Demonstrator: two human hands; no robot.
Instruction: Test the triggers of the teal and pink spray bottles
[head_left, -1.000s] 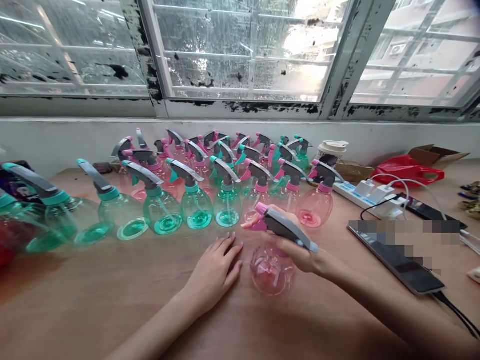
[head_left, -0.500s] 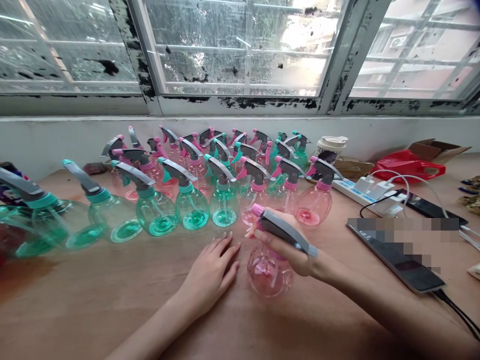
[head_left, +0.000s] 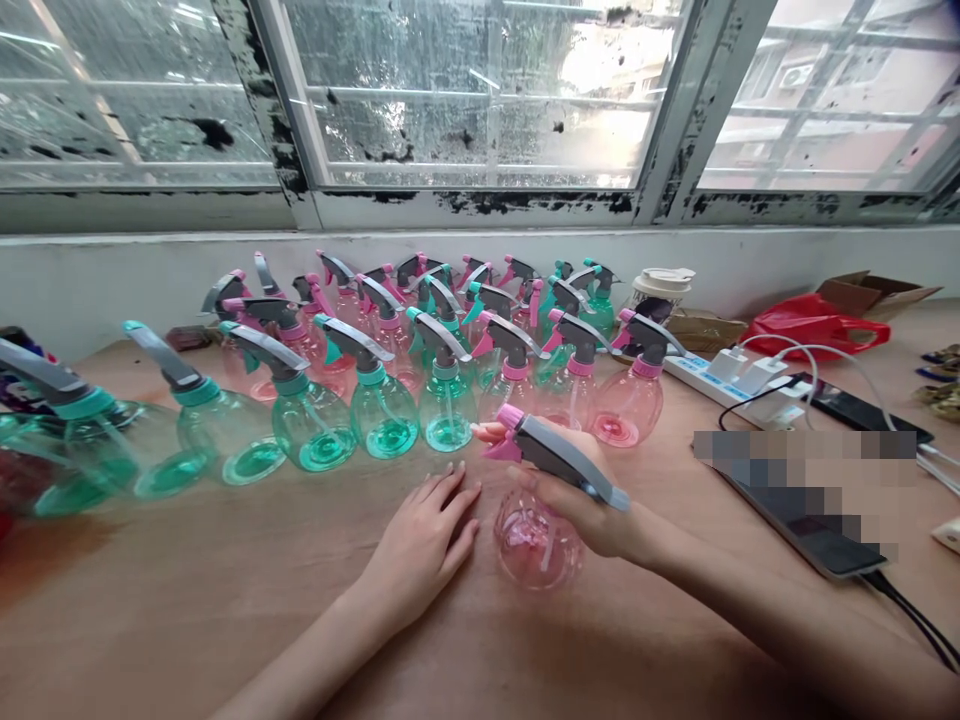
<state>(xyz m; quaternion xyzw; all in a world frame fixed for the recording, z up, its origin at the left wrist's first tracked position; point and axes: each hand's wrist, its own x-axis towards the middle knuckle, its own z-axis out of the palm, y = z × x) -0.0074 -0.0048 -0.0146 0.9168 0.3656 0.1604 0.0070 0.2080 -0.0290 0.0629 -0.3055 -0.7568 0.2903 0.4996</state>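
Observation:
A clear pink spray bottle (head_left: 538, 548) with a grey and pink trigger head stands on the wooden table (head_left: 195, 620), with its nozzle facing left and away. My right hand (head_left: 600, 515) wraps round its neck from the right, just under the head. The index finger is stretched forward beyond the pink trigger. Flat on the tabletop, just left of the bottle, my left hand (head_left: 416, 535) rests with its fingers apart and nothing in them. Behind both hands runs a front row of spray bottles, green ones (head_left: 385, 418) to the left and pink ones (head_left: 628, 400) to the right.
More pink and green spray bottles (head_left: 345, 300) crowd behind the front row. To the right lie a power strip (head_left: 705, 385) with chargers, a phone (head_left: 810, 520) with a cable and a red plastic bag (head_left: 810, 330). A lidded paper cup (head_left: 664, 290) stands near the wall.
The fingers of my right hand have come forward off the trigger, and the pink trigger now shows swung out. My left hand has stayed in place.

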